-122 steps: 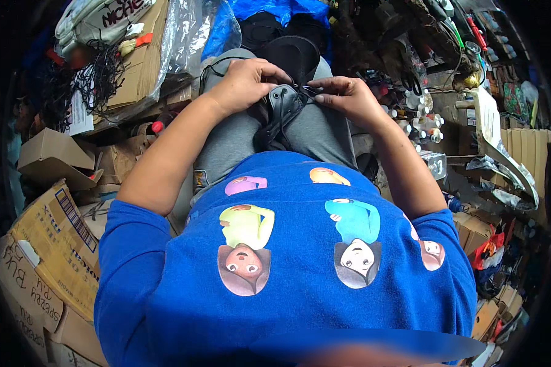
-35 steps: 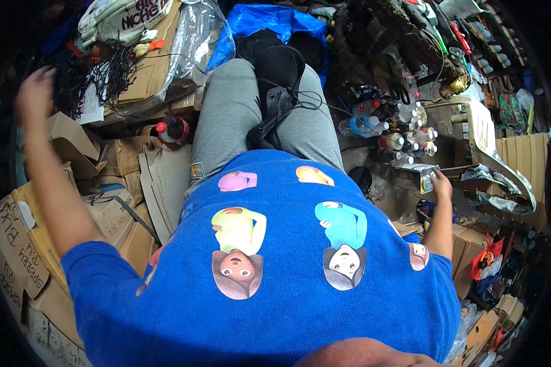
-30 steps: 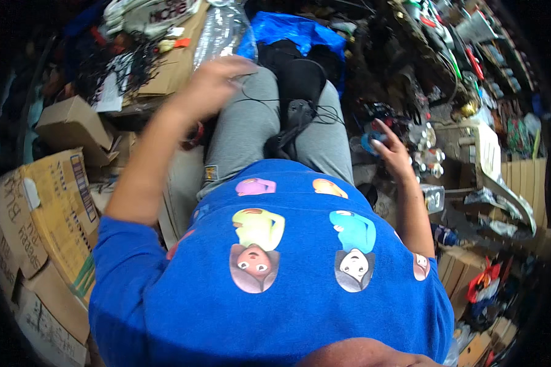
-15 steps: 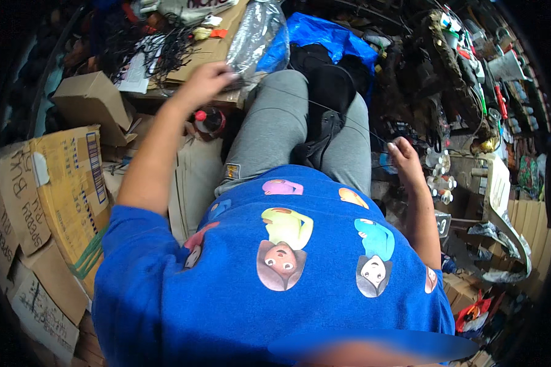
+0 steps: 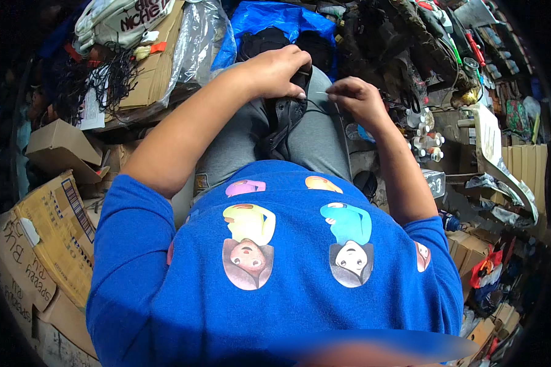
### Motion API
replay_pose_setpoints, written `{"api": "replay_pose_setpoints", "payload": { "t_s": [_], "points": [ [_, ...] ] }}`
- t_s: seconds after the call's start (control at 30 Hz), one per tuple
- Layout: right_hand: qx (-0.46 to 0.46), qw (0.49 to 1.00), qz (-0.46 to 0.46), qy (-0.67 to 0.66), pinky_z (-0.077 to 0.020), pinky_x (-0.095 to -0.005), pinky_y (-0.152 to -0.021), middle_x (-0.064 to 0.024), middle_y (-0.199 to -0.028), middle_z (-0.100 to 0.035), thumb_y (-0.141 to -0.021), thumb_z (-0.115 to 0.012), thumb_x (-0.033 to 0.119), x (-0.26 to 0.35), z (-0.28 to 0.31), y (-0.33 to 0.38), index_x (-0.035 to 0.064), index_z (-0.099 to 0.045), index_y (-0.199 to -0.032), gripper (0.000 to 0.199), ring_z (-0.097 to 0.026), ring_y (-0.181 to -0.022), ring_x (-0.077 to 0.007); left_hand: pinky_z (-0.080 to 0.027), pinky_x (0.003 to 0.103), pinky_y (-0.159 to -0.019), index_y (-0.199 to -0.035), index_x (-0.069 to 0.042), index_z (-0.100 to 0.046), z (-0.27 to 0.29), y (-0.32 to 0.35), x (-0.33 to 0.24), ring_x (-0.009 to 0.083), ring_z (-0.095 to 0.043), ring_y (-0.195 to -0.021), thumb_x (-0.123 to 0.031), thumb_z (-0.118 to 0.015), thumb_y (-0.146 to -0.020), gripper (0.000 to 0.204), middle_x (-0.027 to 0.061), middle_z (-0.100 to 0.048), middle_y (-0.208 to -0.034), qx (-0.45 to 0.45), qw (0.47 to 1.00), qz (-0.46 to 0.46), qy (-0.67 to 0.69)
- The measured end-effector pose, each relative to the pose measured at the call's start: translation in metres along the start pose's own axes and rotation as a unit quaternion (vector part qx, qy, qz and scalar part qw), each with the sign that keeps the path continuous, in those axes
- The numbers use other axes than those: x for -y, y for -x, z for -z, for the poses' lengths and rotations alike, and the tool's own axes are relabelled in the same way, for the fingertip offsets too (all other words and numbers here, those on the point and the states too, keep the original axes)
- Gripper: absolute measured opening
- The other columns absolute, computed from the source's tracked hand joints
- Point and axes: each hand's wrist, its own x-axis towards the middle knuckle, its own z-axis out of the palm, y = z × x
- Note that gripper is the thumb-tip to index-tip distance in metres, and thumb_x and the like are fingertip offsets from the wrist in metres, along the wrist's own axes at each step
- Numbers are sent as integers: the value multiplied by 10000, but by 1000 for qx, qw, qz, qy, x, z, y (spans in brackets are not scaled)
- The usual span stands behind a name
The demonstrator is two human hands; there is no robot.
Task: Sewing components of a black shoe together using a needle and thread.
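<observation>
A black shoe (image 5: 286,116) lies across my lap, between my grey-trousered thighs. My left hand (image 5: 280,68) is closed over its far part, thumb on the near side and fingers partly hidden behind. Just to the right, my right hand (image 5: 356,100) pinches a thin, pale needle (image 5: 322,92) that points left at the shoe. Dark thread (image 5: 319,108) runs in a loose curve between the shoe and my right hand.
Beyond my knees lies blue plastic sheeting (image 5: 243,24) with other black shoes (image 5: 265,41). At left are an open carton (image 5: 61,144), a clear plastic bag (image 5: 200,46) and tangled black laces (image 5: 113,79). Small bottles (image 5: 427,144) stand at right.
My hands were wide apart with thread stretched between them over my lap. My left hand has come right onto the shoe, and my right hand has moved inward beside it.
</observation>
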Motion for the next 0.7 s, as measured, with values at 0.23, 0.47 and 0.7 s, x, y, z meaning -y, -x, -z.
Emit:
{"api": "replay_pose_setpoints", "payload": {
  "t_s": [0.23, 0.47, 0.7],
  "points": [
    [68, 997, 26, 26, -463, -254, -702, 0, -803, -551, -744, -707, 30, 8, -7, -19, 86, -696, -854, 124, -561, -779, -98, -459, 337, -815, -925, -9, -656, -5, -25, 21, 247, -594, -913, -206, -750, -710, 307, 123, -618, -917, 233, 958, 77, 149],
    [85, 986, 103, 98, -481, -296, -694, -49, -810, -583, -696, -715, 46, 9, -11, -22, 128, -709, -887, 208, -598, -783, -170, -460, 280, -776, -902, 26, -659, -18, -18, 36, 135, -592, -811, -122, -724, -745, 226, 54, -649, -826, 207, 922, 92, 312],
    [11, 996, 76, 48, -493, -300, -661, -58, -795, -596, -718, -710, 53, 10, -31, 5, 138, -709, -907, 207, -617, -731, -193, -453, 273, -772, -1028, 12, -660, -15, -13, 43, 127, -584, -807, -113, -677, -781, 278, 41, -642, -827, 241, 904, 85, 342]
  ]
}}
